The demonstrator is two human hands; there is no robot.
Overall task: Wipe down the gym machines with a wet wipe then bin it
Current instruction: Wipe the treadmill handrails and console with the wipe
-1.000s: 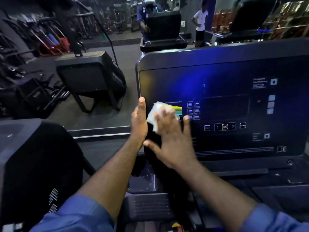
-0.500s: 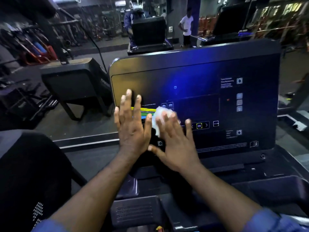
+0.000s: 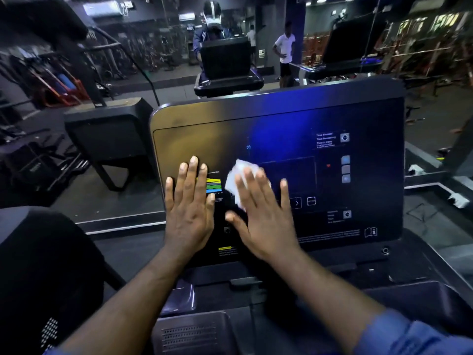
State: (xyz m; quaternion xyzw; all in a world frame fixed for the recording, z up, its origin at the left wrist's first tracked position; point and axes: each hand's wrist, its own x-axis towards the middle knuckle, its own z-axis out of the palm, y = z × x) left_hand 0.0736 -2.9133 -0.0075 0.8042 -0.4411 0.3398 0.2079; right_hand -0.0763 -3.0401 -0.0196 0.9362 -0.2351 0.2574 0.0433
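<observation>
A black treadmill console [image 3: 281,124] with a glossy dark panel fills the middle of the view. My right hand [image 3: 263,213] lies flat with spread fingers and presses a white wet wipe [image 3: 236,179] against the panel's lower middle; most of the wipe is hidden under my fingers. My left hand [image 3: 189,211] rests flat on the panel's lower left, fingers straight, just left of a small coloured chart [image 3: 213,185]. No bin is in view.
A mirror behind the console reflects a person at a machine [image 3: 225,62] and another person standing [image 3: 285,52]. Another machine's black console [image 3: 110,134] stands at left, a dark rounded housing [image 3: 38,265] at lower left. The console's tray [image 3: 384,285] lies below the panel.
My left hand went from gripping the console's left edge to lying flat on the panel. My right hand slid the wipe to the right across the panel.
</observation>
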